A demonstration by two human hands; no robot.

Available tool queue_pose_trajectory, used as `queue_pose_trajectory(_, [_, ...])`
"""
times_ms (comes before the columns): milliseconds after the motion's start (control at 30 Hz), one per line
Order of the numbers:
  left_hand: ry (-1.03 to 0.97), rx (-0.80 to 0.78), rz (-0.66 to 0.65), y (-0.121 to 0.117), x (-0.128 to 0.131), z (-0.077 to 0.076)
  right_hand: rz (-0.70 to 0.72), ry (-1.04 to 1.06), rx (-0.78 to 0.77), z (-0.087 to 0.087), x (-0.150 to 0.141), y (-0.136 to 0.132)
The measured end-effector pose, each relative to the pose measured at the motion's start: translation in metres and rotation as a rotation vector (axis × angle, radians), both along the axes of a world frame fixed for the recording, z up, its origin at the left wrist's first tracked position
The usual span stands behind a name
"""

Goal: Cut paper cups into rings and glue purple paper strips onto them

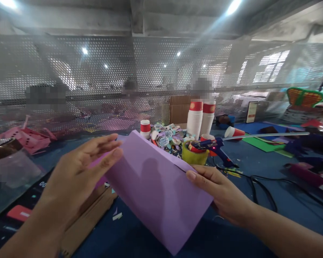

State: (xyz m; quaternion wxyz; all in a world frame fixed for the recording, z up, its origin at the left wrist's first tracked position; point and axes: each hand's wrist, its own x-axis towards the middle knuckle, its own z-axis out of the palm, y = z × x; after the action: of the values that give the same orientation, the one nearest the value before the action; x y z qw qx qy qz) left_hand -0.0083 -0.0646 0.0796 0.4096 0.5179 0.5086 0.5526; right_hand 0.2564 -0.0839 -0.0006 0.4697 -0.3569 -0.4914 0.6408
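A sheet of purple paper (pixel 161 193), seemingly folded over along its upper edge, is held up tilted in front of me. My left hand (pixel 83 168) pinches its upper left corner between thumb and fingers. On the right edge, my right hand (pixel 218 184) grips the paper with the thumb on the near face and the fingers behind. Just beyond the paper stands a yellow container (pixel 194 157) with a blue glue gun (pixel 218 148) resting on it, a long clear glue stick (pixel 269 135) poking out to the right.
Stacked paper cups (pixel 195 122) stand behind a pile of small paper cutouts (pixel 167 138). Brown cardboard (pixel 88 218) lies at left, below pink paper pieces (pixel 29 138). A black cable (pixel 258 182) crosses the blue table at right. A perforated metal screen (pixel 97 79) closes off the back.
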Motion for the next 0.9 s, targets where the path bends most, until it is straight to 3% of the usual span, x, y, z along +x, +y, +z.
queue_pose_trajectory(33, [0.157,0.064,0.042,0.0,0.001,-0.002,0.003,-0.016,0.004,0.0,-0.001,0.0])
queue_pose_trajectory(100, [0.262,0.123,0.012,-0.001,0.006,-0.008,0.012,-0.043,-0.005,0.0,-0.002,-0.001])
queue_pose_trajectory(267, [0.039,-0.082,-0.231,-0.003,0.018,-0.017,0.115,-0.053,-0.114,0.003,-0.002,-0.003])
queue_pose_trajectory(367, [-0.142,-0.201,-0.303,-0.005,0.022,-0.021,0.208,-0.023,-0.183,0.005,-0.001,-0.004])
queue_pose_trajectory(467, [-0.246,-0.241,-0.317,-0.004,0.024,-0.029,0.19,0.009,-0.211,0.007,0.0,-0.005])
queue_pose_trajectory(667, [-0.234,-0.236,-0.454,0.003,0.021,-0.048,0.14,-0.034,-0.237,0.012,0.006,-0.002])
queue_pose_trajectory(900, [-0.037,-0.155,-0.544,0.001,0.023,-0.055,0.135,-0.072,-0.142,0.006,0.01,0.003])
